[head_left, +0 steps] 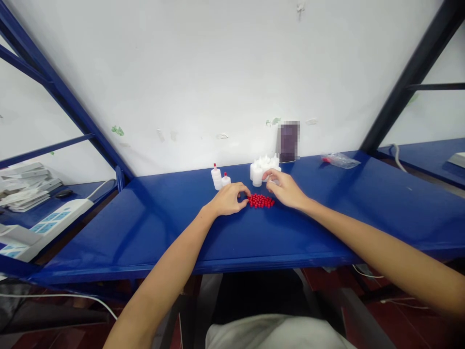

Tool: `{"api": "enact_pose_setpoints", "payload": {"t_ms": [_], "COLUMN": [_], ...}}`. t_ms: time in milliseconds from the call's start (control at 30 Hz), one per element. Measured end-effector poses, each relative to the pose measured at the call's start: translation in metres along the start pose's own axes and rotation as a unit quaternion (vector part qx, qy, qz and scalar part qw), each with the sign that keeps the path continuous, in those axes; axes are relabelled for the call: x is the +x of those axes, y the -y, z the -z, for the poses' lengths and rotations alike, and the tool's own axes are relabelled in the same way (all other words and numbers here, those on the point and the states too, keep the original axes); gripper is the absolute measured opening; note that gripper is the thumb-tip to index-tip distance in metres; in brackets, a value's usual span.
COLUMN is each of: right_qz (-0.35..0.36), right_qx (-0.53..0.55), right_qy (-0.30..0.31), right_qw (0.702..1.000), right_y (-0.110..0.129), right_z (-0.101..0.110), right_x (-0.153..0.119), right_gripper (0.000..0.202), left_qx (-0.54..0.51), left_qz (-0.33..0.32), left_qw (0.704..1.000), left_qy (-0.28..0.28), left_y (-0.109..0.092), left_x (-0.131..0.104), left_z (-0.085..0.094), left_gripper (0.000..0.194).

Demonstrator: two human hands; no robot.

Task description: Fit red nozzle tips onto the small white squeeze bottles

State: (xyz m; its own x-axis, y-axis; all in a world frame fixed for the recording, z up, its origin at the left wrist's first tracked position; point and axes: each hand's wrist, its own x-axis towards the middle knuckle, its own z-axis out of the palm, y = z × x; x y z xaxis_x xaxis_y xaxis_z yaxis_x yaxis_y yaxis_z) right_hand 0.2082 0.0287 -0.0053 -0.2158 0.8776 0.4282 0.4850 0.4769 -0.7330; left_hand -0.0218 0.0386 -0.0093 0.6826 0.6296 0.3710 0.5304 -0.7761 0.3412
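A pile of small red caps lies on the blue table. At its left edge is my left hand, its thumb and curved fingers apart and nearly touching the nearest caps; I see nothing held in it. My right hand reaches in from the right, fingers bent and spread, beside a cluster of white plastic squeeze bottles with pointed nozzles. Its fingers partly cover the bottles at the cluster's right side. Behind my left hand stand two white bottles with red caps on their tips.
Against the white wall leans a dark, pixelated rectangular object. A clear plastic bag with something red inside lies at the back right. Blue frame posts flank the table. On the left are a white power strip and stacked white pieces.
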Motion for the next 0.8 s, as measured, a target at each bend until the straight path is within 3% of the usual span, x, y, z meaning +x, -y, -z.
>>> {"api": "enact_pose_setpoints", "payload": {"t_ms": [533, 600, 733, 800], "right_qz": [0.061, 0.067, 0.086, 0.098], "right_qx": [0.062, 0.076, 0.098, 0.107], "right_qy": [0.09, 0.103, 0.125, 0.135], "right_qw": [0.992, 0.989, 0.984, 0.98], "right_y": [0.0, 0.0, 0.004, 0.008], "right_z": [0.004, 0.004, 0.003, 0.002], "right_x": [-0.004, -0.004, -0.004, -0.006], "right_gripper": [0.022, 0.022, 0.018, 0.019], "left_qx": [-0.057, -0.073, -0.129, -0.159], "left_qz": [0.028, 0.04, 0.053, 0.041], "left_qw": [0.998, 0.996, 0.974, 0.962], "left_qy": [-0.013, -0.045, -0.179, -0.22], "left_y": [-0.001, -0.003, -0.016, -0.026], "left_x": [0.002, 0.004, 0.009, 0.013], "left_z": [0.001, 0.002, 0.0, -0.005], "left_gripper": [0.013, 0.011, 0.011, 0.011]}}
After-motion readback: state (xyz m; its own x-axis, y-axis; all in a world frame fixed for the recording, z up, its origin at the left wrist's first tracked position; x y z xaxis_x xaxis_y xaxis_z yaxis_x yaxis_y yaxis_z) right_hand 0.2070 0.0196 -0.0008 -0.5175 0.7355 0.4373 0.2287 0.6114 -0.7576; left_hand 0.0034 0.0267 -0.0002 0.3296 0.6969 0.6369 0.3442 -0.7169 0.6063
